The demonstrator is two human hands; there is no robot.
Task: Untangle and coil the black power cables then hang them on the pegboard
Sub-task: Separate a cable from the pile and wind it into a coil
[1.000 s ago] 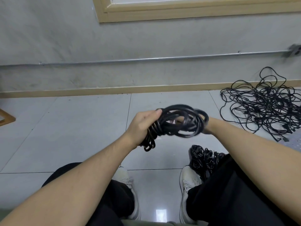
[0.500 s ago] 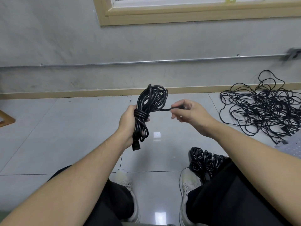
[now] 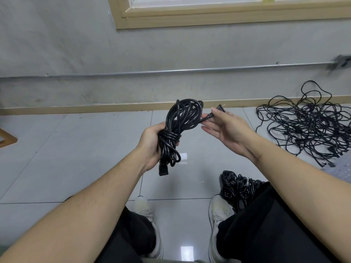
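One coiled black power cable (image 3: 179, 128) sits dead center, wrapped tight round its middle, with the left hand (image 3: 152, 143) gripping it at the wrap. Its connector (image 3: 163, 170) dangles at 6 o'clock. The right hand (image 3: 228, 128) pinches the plug end (image 3: 220, 108) at about 2 o'clock of the coil, other fingers loose. Down at 5 o'clock a finished bundle (image 3: 239, 188) lies on the floor (image 3: 76, 149) by the right shoe (image 3: 218, 215). Over at 3 o'clock there's a big tangled cable pile (image 3: 307, 126), touching the pegboard (image 3: 340, 169) edge.
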